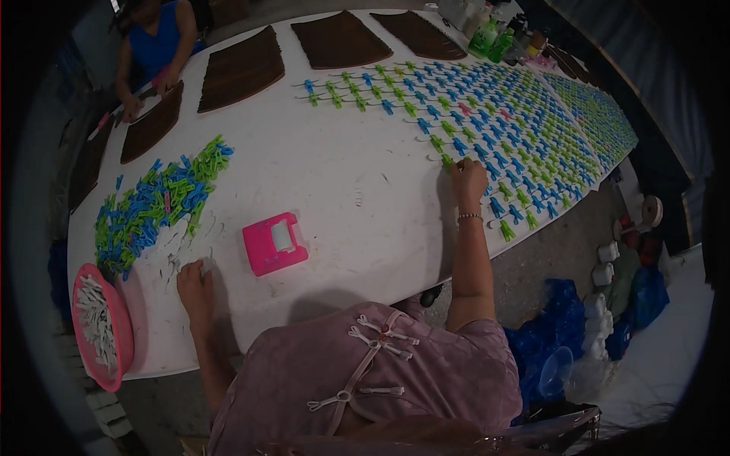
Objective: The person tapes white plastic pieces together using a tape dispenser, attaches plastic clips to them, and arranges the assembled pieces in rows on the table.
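Observation:
My right hand [469,185], wearing a beaded bracelet, reaches to the edge of the laid-out clips and pinches a green clothespin [447,161]. Beside it spread rows of blue and green clothespins [487,137], many with a thin pale hook-like piece at one end. My left hand [196,292] rests low over the table at the left with fingers curled together; what they hold, if anything, is hidden. Small pale loose pieces [179,247] lie just beyond it. Behind those is a heap of blue and green clothespins [163,194].
A pink dispenser with a white roll [272,245] sits on the white table [334,175]. A pink basin [125,334] of white pieces stands at the left edge. Dark brown panels [243,70] line the far side, near a person in blue [163,38]. Green bottles [490,42] stand behind.

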{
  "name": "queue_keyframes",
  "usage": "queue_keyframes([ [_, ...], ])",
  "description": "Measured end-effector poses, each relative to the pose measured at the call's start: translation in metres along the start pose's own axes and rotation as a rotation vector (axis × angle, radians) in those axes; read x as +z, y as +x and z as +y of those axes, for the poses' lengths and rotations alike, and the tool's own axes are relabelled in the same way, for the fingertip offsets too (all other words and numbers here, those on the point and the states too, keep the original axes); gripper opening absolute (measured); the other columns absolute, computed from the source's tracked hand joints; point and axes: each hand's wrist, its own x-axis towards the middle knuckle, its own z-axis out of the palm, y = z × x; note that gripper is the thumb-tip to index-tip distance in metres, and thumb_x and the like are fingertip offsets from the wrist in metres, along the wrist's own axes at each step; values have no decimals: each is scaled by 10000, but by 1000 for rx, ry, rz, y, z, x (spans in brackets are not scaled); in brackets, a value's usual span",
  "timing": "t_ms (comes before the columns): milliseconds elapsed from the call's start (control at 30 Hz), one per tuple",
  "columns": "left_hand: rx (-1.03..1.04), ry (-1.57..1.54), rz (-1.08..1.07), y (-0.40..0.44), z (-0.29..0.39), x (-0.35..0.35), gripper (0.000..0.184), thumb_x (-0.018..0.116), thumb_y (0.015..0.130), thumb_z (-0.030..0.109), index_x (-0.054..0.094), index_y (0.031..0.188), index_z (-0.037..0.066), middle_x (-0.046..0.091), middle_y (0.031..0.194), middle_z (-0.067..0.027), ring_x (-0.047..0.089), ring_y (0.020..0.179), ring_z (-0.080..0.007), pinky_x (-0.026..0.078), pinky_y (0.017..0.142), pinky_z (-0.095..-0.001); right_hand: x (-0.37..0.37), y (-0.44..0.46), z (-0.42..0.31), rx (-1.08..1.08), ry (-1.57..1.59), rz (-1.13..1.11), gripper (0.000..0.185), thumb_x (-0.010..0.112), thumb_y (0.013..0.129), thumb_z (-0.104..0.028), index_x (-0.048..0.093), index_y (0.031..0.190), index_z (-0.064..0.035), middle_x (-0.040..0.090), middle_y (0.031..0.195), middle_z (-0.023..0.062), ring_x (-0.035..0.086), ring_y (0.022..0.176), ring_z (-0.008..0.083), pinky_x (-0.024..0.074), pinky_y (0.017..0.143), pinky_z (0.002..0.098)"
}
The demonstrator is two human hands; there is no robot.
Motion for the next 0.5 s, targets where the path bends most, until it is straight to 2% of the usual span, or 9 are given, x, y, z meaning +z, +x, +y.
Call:
queue_keyframes([
  [167,11,-25,20,1,-1,-2,220,645,791,55,623,1008,19,604,964,-126,572,914,-312,454,808,-389,1,1,1,7,-4,-8,165,693,772,-231,720,800,-71,641,829,114,611,795,289,505,701,407],
  [333,-67,-80,-20,4,-5,-6,128,614,831,82,622,940,16,613,909,-134,609,832,-306,483,747,-373,2,2,4,5,-29,-9,167,688,774,-228,718,811,-68,639,835,118,612,803,291,506,707,407],
  [467,-63,-101,20,4,-7,-7,125,596,852,92,625,952,22,620,931,-140,613,822,-316,490,726,-373,1,0,4,1,-33,7,194,699,768,-244,714,844,-66,638,847,117,612,805,292,506,712,409],
  [500,-111,-115,32,6,-5,-9,124,588,873,103,627,962,25,619,918,-131,619,816,-288,492,704,-363,-1,-2,2,-12,-49,51,209,706,769,-251,706,867,-66,638,851,115,611,807,293,506,712,410],
])
